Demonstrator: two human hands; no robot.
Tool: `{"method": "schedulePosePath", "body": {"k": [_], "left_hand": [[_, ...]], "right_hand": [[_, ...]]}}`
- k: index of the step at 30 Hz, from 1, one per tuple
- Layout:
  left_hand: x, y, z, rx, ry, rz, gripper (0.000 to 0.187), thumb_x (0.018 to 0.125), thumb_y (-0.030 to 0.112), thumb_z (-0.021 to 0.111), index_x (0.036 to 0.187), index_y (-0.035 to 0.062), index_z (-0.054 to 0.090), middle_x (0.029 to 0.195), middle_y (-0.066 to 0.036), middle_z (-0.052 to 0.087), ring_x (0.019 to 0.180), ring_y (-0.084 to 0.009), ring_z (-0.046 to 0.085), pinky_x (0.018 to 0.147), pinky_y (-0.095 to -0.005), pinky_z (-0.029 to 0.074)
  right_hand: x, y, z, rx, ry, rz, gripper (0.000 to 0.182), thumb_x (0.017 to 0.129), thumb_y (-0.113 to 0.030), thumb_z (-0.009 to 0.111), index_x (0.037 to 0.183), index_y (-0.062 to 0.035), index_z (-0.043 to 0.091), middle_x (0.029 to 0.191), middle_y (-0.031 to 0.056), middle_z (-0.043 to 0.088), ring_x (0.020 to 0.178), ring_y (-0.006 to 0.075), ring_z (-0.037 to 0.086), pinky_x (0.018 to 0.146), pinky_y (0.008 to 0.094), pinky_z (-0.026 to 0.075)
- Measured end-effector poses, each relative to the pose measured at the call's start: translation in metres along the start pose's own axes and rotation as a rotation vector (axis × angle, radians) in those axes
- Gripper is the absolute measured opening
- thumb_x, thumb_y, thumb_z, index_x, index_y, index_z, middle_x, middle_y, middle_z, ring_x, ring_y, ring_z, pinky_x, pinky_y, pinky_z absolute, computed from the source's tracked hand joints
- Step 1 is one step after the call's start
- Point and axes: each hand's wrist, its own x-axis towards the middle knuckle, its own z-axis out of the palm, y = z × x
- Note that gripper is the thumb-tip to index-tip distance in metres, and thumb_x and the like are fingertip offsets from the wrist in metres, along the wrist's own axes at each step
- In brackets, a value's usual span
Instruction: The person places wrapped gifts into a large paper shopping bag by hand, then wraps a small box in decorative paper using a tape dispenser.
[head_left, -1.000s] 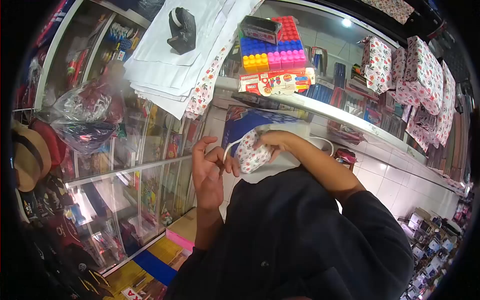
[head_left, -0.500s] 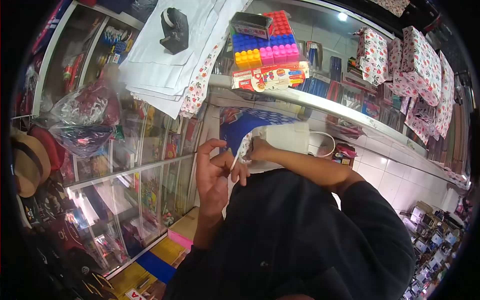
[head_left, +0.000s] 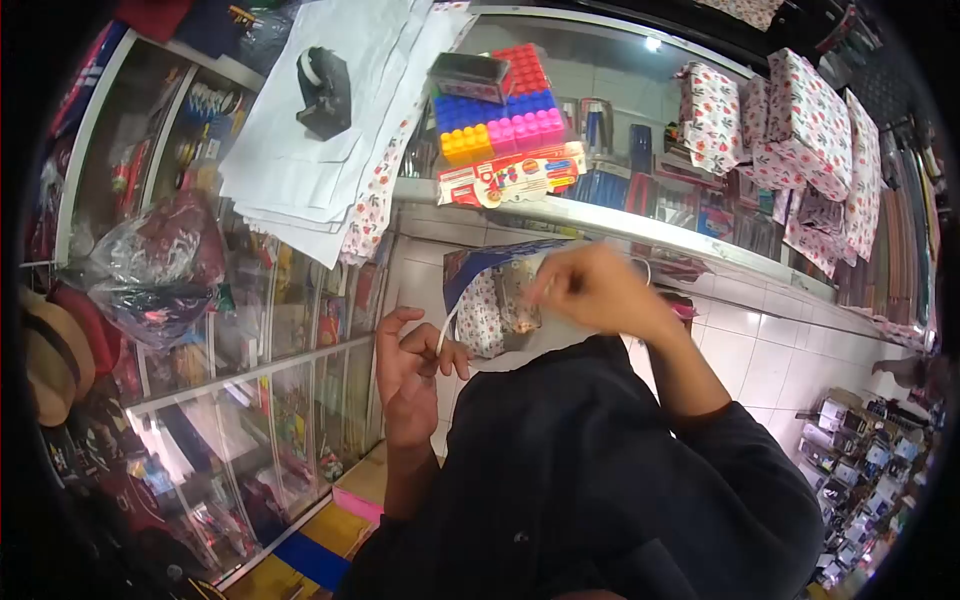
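Note:
My left hand (head_left: 410,375) has its fingers hooked round the white handle (head_left: 447,325) of a blue-and-white bag (head_left: 466,268). The bag's mouth gapes toward me. Inside lies a package in white paper with red flowers (head_left: 480,318), and beside it a brownish item in clear wrapping (head_left: 521,300), whose kind I cannot make out. Over the right side of the bag's mouth is my right hand (head_left: 597,290), its fingers bent and smeared by motion. Whether it holds anything does not show.
On the glass counter (head_left: 640,222) stand colourful building blocks (head_left: 500,110) with a dark box (head_left: 470,77) on top, and several flower-wrapped packages (head_left: 810,125). White paper sheets (head_left: 300,180) lie under a black tape dispenser (head_left: 325,95). A glass cabinet (head_left: 240,385) stands left.
My right hand has come up out of the bag and moved right. The bag's mouth is wider, showing the flowered package inside. My left hand still keeps the handle.

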Motion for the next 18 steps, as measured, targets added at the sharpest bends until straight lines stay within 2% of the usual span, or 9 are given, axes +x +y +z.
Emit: {"method": "schedulePosePath", "body": {"k": [1, 2, 3, 5, 6, 10, 12, 15, 18], "left_hand": [[0.001, -0.002, 0.002, -0.020, -0.009, 0.002, 0.077, 0.090, 0.046, 0.064, 0.143, -0.0001, 0.031, 0.083, -0.007, 0.051, 0.075, -0.0213, 0.057, 0.089, -0.0437, 0.048], [0.002, -0.003, 0.004, -0.025, -0.019, 0.000, 0.077, 0.090, 0.046, 0.064, 0.143, -0.0001, 0.031, 0.083, -0.007, 0.051, 0.075, -0.0213, 0.057, 0.089, -0.0437, 0.048], [0.004, -0.003, 0.006, -0.023, -0.025, -0.005, 0.077, 0.090, 0.045, 0.064, 0.142, -0.0003, 0.032, 0.083, -0.007, 0.051, 0.076, -0.0212, 0.057, 0.089, -0.0434, 0.048], [0.008, -0.005, 0.009, -0.024, -0.042, -0.002, 0.076, 0.090, 0.044, 0.063, 0.142, -0.0005, 0.032, 0.084, -0.007, 0.051, 0.076, -0.0211, 0.056, 0.089, -0.0431, 0.048], [0.009, -0.006, 0.010, -0.037, -0.044, -0.005, 0.075, 0.090, 0.043, 0.063, 0.142, -0.0007, 0.032, 0.084, -0.007, 0.051, 0.076, -0.0210, 0.056, 0.089, -0.0427, 0.048], [0.011, -0.007, 0.012, -0.051, -0.088, -0.001, 0.075, 0.090, 0.042, 0.063, 0.143, -0.0010, 0.032, 0.085, -0.008, 0.050, 0.078, -0.0205, 0.055, 0.088, -0.0411, 0.048], [0.012, -0.011, 0.007, -0.057, -0.108, -0.010, 0.076, 0.091, 0.043, 0.062, 0.143, -0.0014, 0.031, 0.086, -0.008, 0.050, 0.078, -0.0215, 0.056, 0.090, -0.0427, 0.047], [0.014, -0.012, 0.006, -0.064, -0.129, -0.026, 0.076, 0.091, 0.045, 0.062, 0.143, -0.0016, 0.031, 0.086, -0.008, 0.049, 0.078, -0.0222, 0.056, 0.092, -0.0440, 0.046], [0.016, -0.012, 0.006, -0.067, -0.118, -0.031, 0.077, 0.091, 0.045, 0.063, 0.143, -0.0012, 0.031, 0.086, -0.007, 0.049, 0.078, -0.0219, 0.056, 0.091, -0.0436, 0.046]], "right_hand": [[-0.001, -0.005, -0.007, -0.010, 0.383, -0.037, 0.018, 0.086, -0.018, 0.081, 0.086, -0.0022, 0.072, 0.054, 0.0009, 0.052, 0.050, 0.0099, 0.048, 0.050, 0.0291, 0.039], [0.000, -0.004, -0.022, -0.090, 0.696, -0.065, 0.019, 0.086, -0.016, 0.080, 0.084, -0.0018, 0.068, 0.058, 0.0013, 0.050, 0.054, 0.0093, 0.046, 0.052, 0.0280, 0.038], [0.004, -0.003, -0.038, -0.253, 0.997, -0.223, 0.021, 0.085, -0.016, 0.081, 0.084, -0.0024, 0.066, 0.063, 0.0042, 0.054, 0.055, 0.0130, 0.049, 0.053, 0.0298, 0.040], [0.005, 0.003, -0.068, -0.636, 1.329, -0.125, 0.024, 0.083, -0.021, 0.082, 0.091, -0.0044, 0.068, 0.082, 0.0116, 0.065, 0.074, 0.0275, 0.064, 0.070, 0.0390, 0.050], [0.003, 0.011, -0.084, -0.741, 1.399, -0.149, 0.030, 0.081, -0.023, 0.083, 0.100, -0.0047, 0.067, 0.096, 0.0129, 0.067, 0.097, 0.0322, 0.064, 0.084, 0.0456, 0.048], [-0.018, 0.023, -0.138, -1.086, 1.714, -0.180, 0.060, 0.077, -0.039, 0.088, 0.117, -0.0011, 0.066, 0.110, 0.0149, 0.066, 0.107, 0.0329, 0.061, 0.089, 0.0464, 0.048], [-0.027, 0.019, -0.158, -1.253, 1.988, 0.160, 0.094, 0.068, -0.060, 0.089, 0.133, 0.0008, 0.058, 0.121, 0.0238, 0.063, 0.116, 0.0391, 0.058, 0.099, 0.0516, 0.047], [-0.034, 0.021, -0.178, -1.097, 1.840, 0.308, 0.114, 0.061, -0.071, 0.087, 0.142, 0.0010, 0.051, 0.129, 0.0307, 0.058, 0.122, 0.0425, 0.055, 0.104, 0.0525, 0.045], [-0.034, 0.031, -0.189, -1.085, 1.793, 0.340, 0.109, 0.062, -0.068, 0.088, 0.138, 0.0024, 0.055, 0.128, 0.0311, 0.059, 0.123, 0.0429, 0.055, 0.104, 0.0514, 0.045]]}}
